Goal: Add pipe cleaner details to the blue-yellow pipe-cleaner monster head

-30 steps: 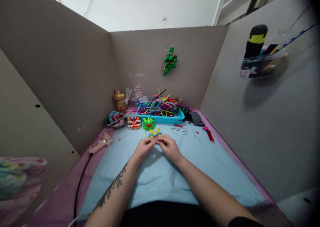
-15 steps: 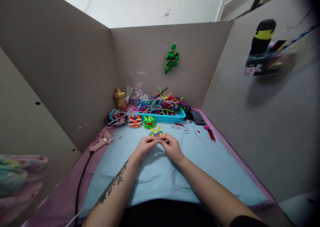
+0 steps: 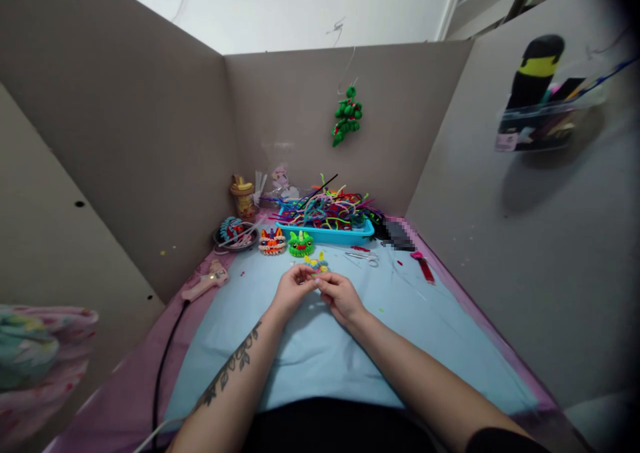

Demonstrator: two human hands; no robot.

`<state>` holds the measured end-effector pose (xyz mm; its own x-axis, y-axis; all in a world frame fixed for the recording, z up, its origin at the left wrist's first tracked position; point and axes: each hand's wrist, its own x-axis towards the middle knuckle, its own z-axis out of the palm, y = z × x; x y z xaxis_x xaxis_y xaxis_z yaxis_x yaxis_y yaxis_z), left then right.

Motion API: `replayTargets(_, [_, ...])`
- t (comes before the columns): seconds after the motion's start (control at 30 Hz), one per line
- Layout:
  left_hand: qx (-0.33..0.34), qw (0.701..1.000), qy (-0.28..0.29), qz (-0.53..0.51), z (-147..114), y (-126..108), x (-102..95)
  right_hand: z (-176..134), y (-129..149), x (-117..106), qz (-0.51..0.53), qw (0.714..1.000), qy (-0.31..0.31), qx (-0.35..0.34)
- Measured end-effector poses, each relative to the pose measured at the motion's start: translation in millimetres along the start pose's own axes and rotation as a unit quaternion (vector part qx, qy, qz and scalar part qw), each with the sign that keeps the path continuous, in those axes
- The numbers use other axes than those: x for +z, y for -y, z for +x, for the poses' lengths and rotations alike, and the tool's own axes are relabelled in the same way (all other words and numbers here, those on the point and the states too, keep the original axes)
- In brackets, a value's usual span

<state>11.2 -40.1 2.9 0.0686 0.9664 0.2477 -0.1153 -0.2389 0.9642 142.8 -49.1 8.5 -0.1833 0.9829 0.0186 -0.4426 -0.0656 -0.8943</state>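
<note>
Mid-cloth [image 3: 330, 356], the left hand [image 3: 295, 290] and right hand [image 3: 343, 296] worked side by side, with a figure [image 3: 317, 264] just at their far side! Beyond it, leftward, two more figures [image 3: 301, 244] sat abreast before the tray [image 3: 333, 236], pipe cleaners [image 3: 330, 210] heaped in it. Farther left came the bowl [image 3: 245, 247], cup [image 3: 245, 201] behind, glue gun [image 3: 205, 284] nearer. Scissors [image 3: 364, 258] lay right of the figures. Ornament [image 3: 347, 116] before the far wall [image 3: 285, 106]; caddy [image 3: 520, 142] up on the right wall [image 3: 475, 200]!

A dark leafy tattoo [image 3: 224, 378] marks the left forearm [image 3: 253, 380]; the right sleeve [image 3: 500, 441] is black.
</note>
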Motion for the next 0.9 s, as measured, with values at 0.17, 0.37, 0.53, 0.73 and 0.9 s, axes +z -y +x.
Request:
replayTargets(0.17, [0.072, 0.993, 0.017, 0.089, -2, -8, 0.8, 3, 1, -4, -0.004, 1.0, 0.02, 0.015])
replayTargets(0.37, [0.166, 0.971, 0.011, 0.17, -5, -14, 0.5, 3, 4, -9, 0.037, 0.993, 0.077, 0.08])
replayTargets(0.53, [0.133, 0.979, -0.02, 0.153, -3, -12, -3.7, 2, 13, -12, -0.019, 0.995, 0.078, 0.056])
replayTargets(0.73, [0.081, 0.991, -0.025, 0.105, -5, -16, -5.1, 9, 12, -23, -0.053, 0.997, 0.043, 0.021])
replayTargets(0.9, [0.001, 0.995, 0.001, 0.096, -6, -16, -2.5, 12, 3, -23, -0.092, 0.995, 0.042, -0.011])
